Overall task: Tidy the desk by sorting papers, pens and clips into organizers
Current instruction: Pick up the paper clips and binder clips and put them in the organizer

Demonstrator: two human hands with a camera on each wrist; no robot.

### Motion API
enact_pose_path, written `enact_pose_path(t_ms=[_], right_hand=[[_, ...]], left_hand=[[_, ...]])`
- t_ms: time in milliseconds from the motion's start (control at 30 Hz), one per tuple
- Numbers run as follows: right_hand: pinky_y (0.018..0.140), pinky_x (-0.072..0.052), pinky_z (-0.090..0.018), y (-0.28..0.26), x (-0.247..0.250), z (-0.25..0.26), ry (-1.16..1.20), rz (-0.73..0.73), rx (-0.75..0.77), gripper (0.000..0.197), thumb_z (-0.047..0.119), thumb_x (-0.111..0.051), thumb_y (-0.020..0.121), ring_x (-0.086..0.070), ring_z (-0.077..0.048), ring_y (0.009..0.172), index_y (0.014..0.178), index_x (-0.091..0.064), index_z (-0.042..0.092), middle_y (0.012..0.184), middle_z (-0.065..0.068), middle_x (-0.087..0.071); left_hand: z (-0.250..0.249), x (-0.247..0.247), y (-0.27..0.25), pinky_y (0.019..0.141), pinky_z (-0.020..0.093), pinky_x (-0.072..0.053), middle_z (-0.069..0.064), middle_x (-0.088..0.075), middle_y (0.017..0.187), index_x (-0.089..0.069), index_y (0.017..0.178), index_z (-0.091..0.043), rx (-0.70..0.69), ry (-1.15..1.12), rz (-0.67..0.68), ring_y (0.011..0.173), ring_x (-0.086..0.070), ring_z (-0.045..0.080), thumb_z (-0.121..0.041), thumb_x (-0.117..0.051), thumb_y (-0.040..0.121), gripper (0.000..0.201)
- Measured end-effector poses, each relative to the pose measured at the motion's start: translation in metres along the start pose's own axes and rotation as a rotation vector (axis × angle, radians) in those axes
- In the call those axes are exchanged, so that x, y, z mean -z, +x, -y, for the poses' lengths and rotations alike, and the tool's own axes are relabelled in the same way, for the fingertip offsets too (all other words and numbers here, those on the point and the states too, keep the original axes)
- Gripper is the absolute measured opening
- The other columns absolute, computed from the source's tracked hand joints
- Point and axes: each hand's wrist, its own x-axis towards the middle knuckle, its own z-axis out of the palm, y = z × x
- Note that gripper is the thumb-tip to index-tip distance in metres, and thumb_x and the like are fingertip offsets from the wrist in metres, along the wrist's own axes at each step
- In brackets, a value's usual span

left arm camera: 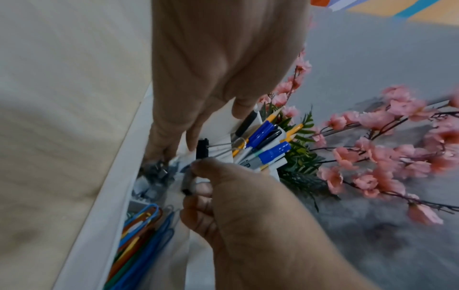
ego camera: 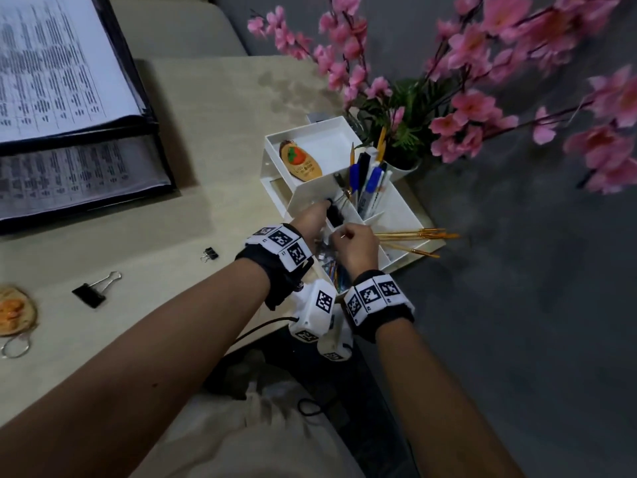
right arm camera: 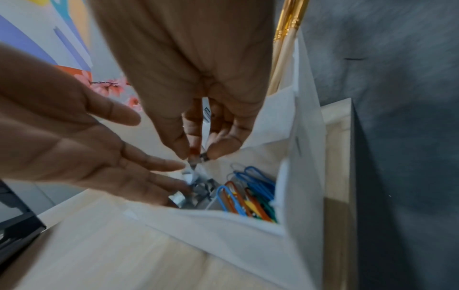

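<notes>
A white desk organizer [ego camera: 310, 191] stands at the desk's right edge. Both hands hover over its front compartments. My left hand [ego camera: 319, 210] reaches in with straight fingers [right arm camera: 159, 165] over a heap of small silver clips [right arm camera: 201, 189], holding nothing. My right hand [ego camera: 339, 236] pinches a small clip [right arm camera: 198, 157] between thumb and fingertips, just above that heap; the clip also shows in the left wrist view [left arm camera: 186, 181]. Coloured paper clips [right arm camera: 248, 198] fill the neighbouring compartment. A black binder clip [left arm camera: 202, 149] sits on a divider behind my left fingers.
Two black binder clips [ego camera: 89, 292] [ego camera: 210, 253] lie on the desk to the left. A black paper tray [ego camera: 69, 143] holds printed sheets at far left. Pens [ego camera: 370, 181], brushes [ego camera: 413, 236], a pink flower plant [ego camera: 431, 125] and a wooden key tag [ego camera: 13, 312] are nearby.
</notes>
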Motion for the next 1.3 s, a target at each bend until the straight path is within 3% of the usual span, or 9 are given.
enact_pose_path(t_ms=[167,333,467,567,633,733,867,1067,1300], right_hand=[[0.064,-0.029,-0.021,-0.011,0.004,0.006,0.033,-0.048,0.011,0.019,0.005,-0.051,0.085,-0.052,-0.02,0.077,0.079,-0.069,-0.001,0.074,-0.013,-0.061],[0.067,-0.036,-0.024,-0.043,-0.031,0.053,0.053,0.064,0.217,0.016,0.004,-0.053,0.084,-0.059,-0.032,0.082,0.085,-0.068,-0.003,0.085,-0.021,-0.069],[0.07,-0.036,-0.017,-0.064,-0.071,0.089,-0.02,0.309,0.347,0.019,0.001,-0.054,0.083,-0.058,-0.025,0.084,0.095,-0.069,0.001,0.096,-0.02,-0.068],[0.093,-0.042,-0.029,-0.074,-0.097,0.097,-0.205,0.415,0.378,0.032,0.003,-0.05,0.085,-0.053,-0.031,0.112,0.115,-0.063,0.008,0.121,-0.017,-0.058],[0.095,-0.042,-0.038,-0.082,-0.11,0.098,-0.332,0.455,0.456,0.036,-0.002,-0.046,0.084,-0.047,-0.035,0.116,0.114,-0.061,0.012,0.126,-0.015,-0.051],[0.08,-0.046,-0.042,-0.092,-0.123,0.093,-0.46,0.44,0.544,0.029,-0.013,-0.037,0.078,-0.046,-0.035,0.106,0.084,-0.056,0.008,0.113,-0.018,-0.053],[0.08,-0.046,-0.038,-0.099,-0.126,0.084,-0.463,0.407,0.564,0.023,-0.009,-0.042,0.085,-0.052,-0.035,0.101,0.093,-0.063,-0.005,0.109,-0.022,-0.056],[0.071,-0.049,-0.03,-0.093,-0.104,0.069,-0.127,0.314,0.272,0.021,-0.009,-0.047,0.08,-0.056,-0.025,0.08,0.078,-0.067,-0.004,0.089,-0.015,-0.064],[0.051,-0.034,-0.024,-0.07,-0.035,0.05,0.799,0.376,-0.287,0.021,-0.003,-0.055,0.084,-0.045,-0.013,0.052,0.07,-0.055,0.012,0.065,-0.005,-0.057]], left_hand=[[-0.007,0.024,-0.024,0.074,0.029,-0.033,0.0,-0.044,0.073,-0.049,0.088,-0.014,-0.047,0.141,0.037,0.072,-0.043,0.016,-0.043,-0.044,0.087,0.03],[-0.014,0.097,-0.054,0.059,0.022,-0.035,0.003,-0.058,0.072,-0.05,0.073,-0.014,-0.173,0.212,-0.131,0.062,-0.054,0.013,-0.018,-0.039,0.094,0.024],[0.001,0.175,-0.079,0.068,0.027,-0.041,0.013,-0.062,0.09,-0.064,0.096,0.0,-0.227,0.625,-0.449,0.076,-0.055,0.024,-0.012,-0.047,0.091,0.021],[0.019,0.229,-0.094,0.094,0.034,-0.041,0.019,-0.057,0.121,-0.06,0.114,0.0,-0.121,0.987,-0.642,0.111,-0.052,0.034,-0.018,-0.052,0.089,0.032],[0.032,0.251,-0.102,0.103,0.039,-0.033,0.023,-0.042,0.133,-0.049,0.126,-0.005,0.013,1.125,-0.696,0.122,-0.04,0.038,-0.026,-0.057,0.087,0.045],[0.054,0.262,-0.111,0.103,0.048,-0.034,0.02,-0.026,0.138,-0.038,0.129,-0.01,0.143,1.127,-0.699,0.121,-0.038,0.044,-0.033,-0.069,0.079,0.063],[0.072,0.261,-0.105,0.095,0.046,-0.045,0.022,-0.031,0.132,-0.04,0.124,-0.004,0.02,1.1,-0.666,0.105,-0.054,0.047,-0.012,-0.061,0.083,0.046],[0.064,0.234,-0.087,0.092,0.041,-0.044,0.021,-0.045,0.122,-0.055,0.111,0.002,-0.135,1.102,-0.565,0.106,-0.053,0.04,-0.013,-0.069,0.078,0.04],[0.031,0.138,-0.064,0.053,0.009,-0.038,0.004,-0.06,0.075,-0.052,0.087,-0.014,-0.516,0.909,-0.237,0.069,-0.055,0.019,-0.015,-0.073,0.076,0.024]])
